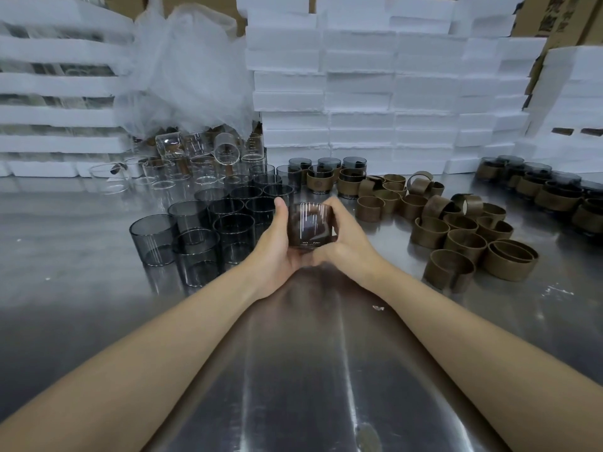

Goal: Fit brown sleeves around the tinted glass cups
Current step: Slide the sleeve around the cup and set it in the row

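Note:
A tinted glass cup (pixel 309 227) sits between both hands just above the steel table, and brown shows through its wall. My left hand (pixel 277 246) grips its left side with the thumb up along the rim. My right hand (pixel 346 239) grips its right side. Whether the brown is a sleeve around the cup, I cannot tell. Several bare tinted cups (pixel 192 236) stand to the left. Loose brown sleeves (pixel 456 236) lie in a pile to the right.
Sleeved cups (pixel 321 179) stand behind the hands, and more (pixel 541 190) at the far right. Clear glasses (pixel 195 158) lie at the back left under plastic wrap (pixel 186 76). White foam boxes (pixel 359 93) are stacked along the back. The steel table (pixel 293 370) reaches toward me.

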`<state>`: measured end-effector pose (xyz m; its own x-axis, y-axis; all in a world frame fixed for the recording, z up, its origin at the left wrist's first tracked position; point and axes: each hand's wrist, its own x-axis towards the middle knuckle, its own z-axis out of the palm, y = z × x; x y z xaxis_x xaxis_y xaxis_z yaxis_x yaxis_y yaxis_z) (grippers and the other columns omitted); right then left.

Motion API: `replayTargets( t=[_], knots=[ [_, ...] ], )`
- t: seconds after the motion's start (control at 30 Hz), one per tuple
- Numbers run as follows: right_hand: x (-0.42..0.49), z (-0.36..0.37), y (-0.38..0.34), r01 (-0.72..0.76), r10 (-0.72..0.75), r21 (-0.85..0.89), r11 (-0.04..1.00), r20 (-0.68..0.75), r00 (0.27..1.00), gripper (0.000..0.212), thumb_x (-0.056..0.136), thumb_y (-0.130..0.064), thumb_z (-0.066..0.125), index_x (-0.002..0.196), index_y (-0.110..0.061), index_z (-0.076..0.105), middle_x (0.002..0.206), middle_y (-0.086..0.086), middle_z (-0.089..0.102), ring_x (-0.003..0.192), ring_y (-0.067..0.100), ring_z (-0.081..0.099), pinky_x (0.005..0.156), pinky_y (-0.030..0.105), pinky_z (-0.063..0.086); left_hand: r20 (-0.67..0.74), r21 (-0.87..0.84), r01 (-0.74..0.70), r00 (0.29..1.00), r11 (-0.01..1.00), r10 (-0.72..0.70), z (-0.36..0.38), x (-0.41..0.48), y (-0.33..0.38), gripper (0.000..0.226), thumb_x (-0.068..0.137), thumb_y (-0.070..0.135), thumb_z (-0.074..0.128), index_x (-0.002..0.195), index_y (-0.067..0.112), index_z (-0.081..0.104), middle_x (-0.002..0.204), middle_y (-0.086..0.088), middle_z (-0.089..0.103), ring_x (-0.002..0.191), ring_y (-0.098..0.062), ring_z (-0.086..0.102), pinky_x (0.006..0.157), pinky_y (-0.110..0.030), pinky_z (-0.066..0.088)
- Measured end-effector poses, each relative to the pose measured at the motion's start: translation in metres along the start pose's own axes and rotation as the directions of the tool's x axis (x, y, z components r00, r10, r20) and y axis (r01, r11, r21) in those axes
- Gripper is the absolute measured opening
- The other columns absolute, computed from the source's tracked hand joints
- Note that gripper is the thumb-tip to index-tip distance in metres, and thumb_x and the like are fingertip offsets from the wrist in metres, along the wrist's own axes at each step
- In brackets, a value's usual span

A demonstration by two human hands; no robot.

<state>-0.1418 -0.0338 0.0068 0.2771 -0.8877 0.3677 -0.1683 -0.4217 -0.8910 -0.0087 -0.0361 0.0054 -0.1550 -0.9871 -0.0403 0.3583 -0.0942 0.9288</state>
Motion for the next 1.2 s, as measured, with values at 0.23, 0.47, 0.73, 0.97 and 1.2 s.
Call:
replayTargets(
  t=[0.23,0.47,0.73,0.97,1.2],
  knots=[
    [0.002,0.005,-0.001,0.112,-0.117,0.058,0.992,0.087,0.989,0.068,0.061,0.013,0.061,0.115,-0.024,0.043,0.105,0.008,0.056,0.093,0.016,0.059,0.078,0.033,0.050,0.086,-0.112,0.019,0.996,0.994,-0.009,-0.003,0.007,-0.002,0.080,0.095,0.067,0.013,0.110,0.010,0.067,0.107,-0.013,0.074,0.099,-0.022,0.072,0.074,-0.033,0.060],
    [0.007,-0.006,-0.002,0.053,-0.037,-0.213,0.976,0.076,0.996,0.116,0.065,0.003,0.081,0.153,-0.033,0.014,0.093,-0.011,0.064,0.080,0.004,0.063,0.078,0.019,0.051,0.125,0.026,-0.098,0.988,0.995,0.094,-0.004,0.007,-0.009,0.064,0.077,0.071,0.036,0.110,0.023,0.063,0.103,-0.003,0.076,0.101,-0.016,0.071,0.074,-0.026,0.058],
    [0.004,-0.010,-0.014,-0.086,0.123,-0.596,0.798,0.021,0.992,0.119,0.069,-0.036,0.086,0.156,-0.016,0.007,0.095,0.000,0.067,0.079,0.004,0.068,0.069,0.025,0.054,0.208,0.124,-0.124,0.973,0.985,0.096,-0.003,0.002,-0.006,0.070,0.081,0.064,0.045,0.119,0.008,0.062,0.109,-0.020,0.069,0.093,-0.027,0.069,0.079,-0.034,0.058],
    [0.001,0.000,-0.019,-0.006,-0.116,-0.815,0.579,-0.090,0.989,0.052,0.092,-0.005,0.046,0.143,-0.013,0.043,0.125,0.013,0.061,0.115,0.034,0.057,0.089,0.039,0.049,-0.031,0.061,-0.208,0.977,0.976,0.210,0.004,0.002,-0.012,0.070,0.086,0.060,0.045,0.132,0.008,0.035,0.127,-0.013,0.060,0.102,-0.018,0.070,0.099,-0.046,0.051],
    [-0.010,0.032,-0.013,-0.160,0.126,-0.099,0.982,-0.289,0.949,0.052,0.101,-0.052,0.023,0.145,-0.027,0.039,0.140,-0.006,0.050,0.134,0.013,0.042,0.107,0.026,0.033,0.049,0.518,-0.296,0.947,0.802,0.318,0.009,-0.002,-0.022,0.060,0.100,0.018,0.049,0.145,0.007,0.011,0.113,0.000,0.054,0.077,0.013,0.057,0.068,-0.004,0.046]
  ],
)
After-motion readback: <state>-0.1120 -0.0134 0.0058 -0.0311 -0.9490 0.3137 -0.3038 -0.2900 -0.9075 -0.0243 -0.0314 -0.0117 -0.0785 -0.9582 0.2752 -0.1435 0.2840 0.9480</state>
